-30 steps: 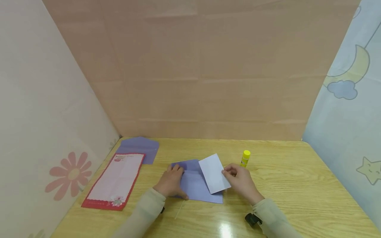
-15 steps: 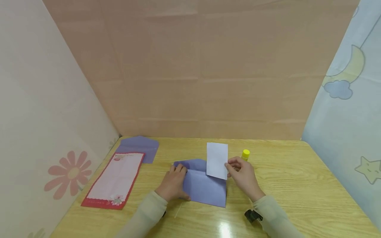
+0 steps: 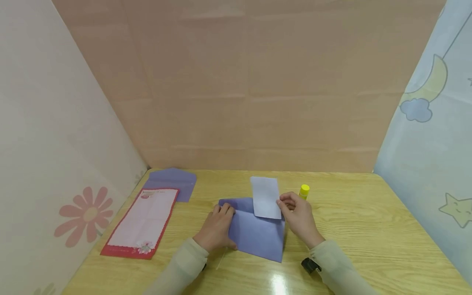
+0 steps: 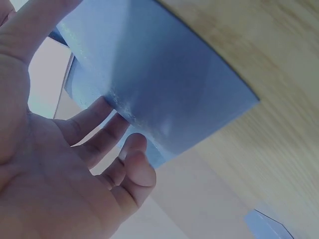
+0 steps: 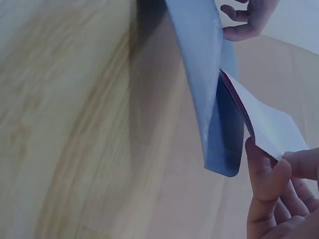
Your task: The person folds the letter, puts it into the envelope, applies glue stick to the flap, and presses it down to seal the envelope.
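Observation:
A purple envelope (image 3: 256,237) is tilted up over the table, flap toward the far side. My left hand (image 3: 216,229) grips it by its left side; in the left wrist view, the thumb lies across one face and fingertips reach the other edge. My right hand (image 3: 300,217) pinches a folded white paper (image 3: 266,198) by its right edge. The paper stands over the envelope's mouth, its lower edge overlapping the opening in the head view. From the right wrist side, a dark red inner face shows along the folded paper's (image 5: 269,122) edge.
A yellow glue stick (image 3: 304,191) stands just behind my right hand. To the left lies a red-bordered letter sheet (image 3: 141,223), partly over a second purple envelope (image 3: 173,180). A thin pale strip (image 3: 221,259) lies near my left wrist on the wooden table (image 3: 368,229).
The white paper has turned upright and moved toward the far side, up to the envelope's mouth. The envelope has shifted slightly right and lifted into a tilt in my left hand.

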Available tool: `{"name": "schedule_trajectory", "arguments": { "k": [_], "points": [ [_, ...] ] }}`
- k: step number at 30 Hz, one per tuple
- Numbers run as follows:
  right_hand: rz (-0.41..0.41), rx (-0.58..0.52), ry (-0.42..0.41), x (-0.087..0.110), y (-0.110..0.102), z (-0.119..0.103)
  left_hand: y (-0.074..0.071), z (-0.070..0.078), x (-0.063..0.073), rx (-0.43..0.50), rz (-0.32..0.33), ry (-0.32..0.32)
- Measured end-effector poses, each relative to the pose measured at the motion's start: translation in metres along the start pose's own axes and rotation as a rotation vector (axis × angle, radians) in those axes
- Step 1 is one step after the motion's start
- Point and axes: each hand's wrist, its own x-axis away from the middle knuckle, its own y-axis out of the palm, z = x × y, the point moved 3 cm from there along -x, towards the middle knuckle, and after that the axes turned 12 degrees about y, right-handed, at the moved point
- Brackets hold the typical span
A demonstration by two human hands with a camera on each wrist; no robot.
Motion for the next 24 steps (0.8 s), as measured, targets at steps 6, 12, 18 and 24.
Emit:
{"name": "schedule_trajectory", "arguments": {
  "k": [6,12,18,24],
  "points": [
    [-0.029,0.047,-0.043,0.0,0.006,0.0,0.0,0.001,-0.002,-0.009,0.0,0.006],
    [-0.044,0.084,-0.098,0.001,0.008,-0.001,0.0,0.002,-0.002,-0.01,0.009,0.009],
    [-0.079,0.14,-0.139,0.003,0.012,-0.003,-0.003,0.005,-0.002,-0.007,0.022,0.02],
    [-0.138,0.255,-0.15,0.005,0.017,-0.002,-0.002,0.007,0.0,0.023,0.007,0.005]
  ]
}}
